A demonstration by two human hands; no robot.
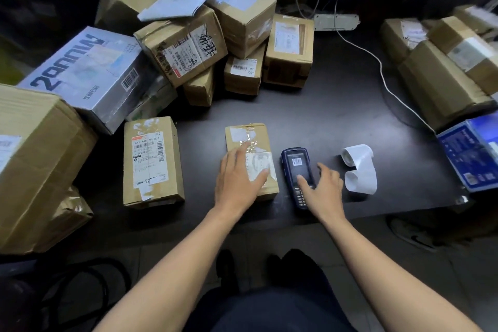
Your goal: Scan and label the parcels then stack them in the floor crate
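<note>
Parcel (250,159) near table (336,105) edge, left hand (237,180) flat on it, fingers spread; right hand (322,187) loosely spread over scanner (297,176) (not yet gripped). Risk: fumbled pickup knocks scanner off near edge.

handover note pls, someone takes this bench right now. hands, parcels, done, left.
Left hand: flat on the small brown cardboard parcel at the front of the black table, fingers on its white label.
Right hand: fingers on the dark blue handheld scanner lying beside that parcel, not lifted.
White label strip: curled, right of the scanner.
Done: cannot tell whether it is scanned.
Left: the tall taped parcel, the pile behind. Floor crate not in view.
</note>
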